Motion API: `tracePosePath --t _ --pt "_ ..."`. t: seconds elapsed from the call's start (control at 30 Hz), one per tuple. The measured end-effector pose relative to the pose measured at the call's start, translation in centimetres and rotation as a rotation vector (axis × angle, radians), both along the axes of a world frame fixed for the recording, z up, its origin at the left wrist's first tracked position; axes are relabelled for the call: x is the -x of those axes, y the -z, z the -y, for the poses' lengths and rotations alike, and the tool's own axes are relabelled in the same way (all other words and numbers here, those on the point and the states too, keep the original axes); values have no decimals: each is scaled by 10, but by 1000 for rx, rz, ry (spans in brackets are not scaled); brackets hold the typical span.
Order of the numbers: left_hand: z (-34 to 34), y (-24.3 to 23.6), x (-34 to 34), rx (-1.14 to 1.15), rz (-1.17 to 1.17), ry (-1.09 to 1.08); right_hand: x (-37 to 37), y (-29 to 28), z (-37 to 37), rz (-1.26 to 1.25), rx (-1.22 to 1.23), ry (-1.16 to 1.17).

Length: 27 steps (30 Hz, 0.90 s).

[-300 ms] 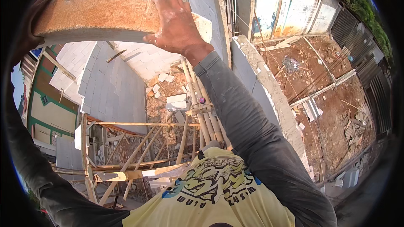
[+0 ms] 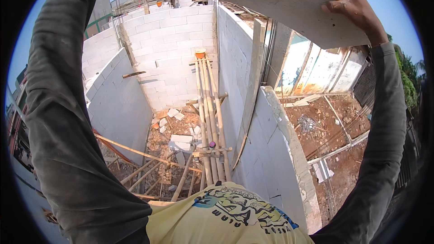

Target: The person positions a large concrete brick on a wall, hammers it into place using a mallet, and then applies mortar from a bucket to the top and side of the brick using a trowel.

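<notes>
While the person's dark-sleeved arms (image 2: 58, 122) reach up, a pale block (image 2: 271, 4) spans the frame's top.
At upper right, the right hand (image 2: 355, 9) clamps the block's end, thumb on its grey face; the left hand is beyond the upper-left edge, its grip impossible to tell. Bamboo poles (image 2: 208, 117) run up the middle toward an orange container (image 2: 200, 53).
</notes>
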<state>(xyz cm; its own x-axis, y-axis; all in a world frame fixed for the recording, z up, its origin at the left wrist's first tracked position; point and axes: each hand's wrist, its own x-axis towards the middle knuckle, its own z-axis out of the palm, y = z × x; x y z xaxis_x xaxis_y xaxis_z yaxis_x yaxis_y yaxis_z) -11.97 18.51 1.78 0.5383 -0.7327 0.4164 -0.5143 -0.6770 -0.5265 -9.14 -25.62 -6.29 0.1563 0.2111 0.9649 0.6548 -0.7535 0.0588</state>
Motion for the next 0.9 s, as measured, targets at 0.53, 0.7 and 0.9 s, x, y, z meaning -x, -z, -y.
tracePosePath --t 0.53,0.7,0.9 --pt "307 139 -90 -328 -482 936 264 46 92 -1150 -801 585" --pt "353 216 -140 -440 -610 1107 266 170 23 -1011 -98 752" --pt "375 290 -202 -442 -621 1195 216 215 3 -1177 -234 706"
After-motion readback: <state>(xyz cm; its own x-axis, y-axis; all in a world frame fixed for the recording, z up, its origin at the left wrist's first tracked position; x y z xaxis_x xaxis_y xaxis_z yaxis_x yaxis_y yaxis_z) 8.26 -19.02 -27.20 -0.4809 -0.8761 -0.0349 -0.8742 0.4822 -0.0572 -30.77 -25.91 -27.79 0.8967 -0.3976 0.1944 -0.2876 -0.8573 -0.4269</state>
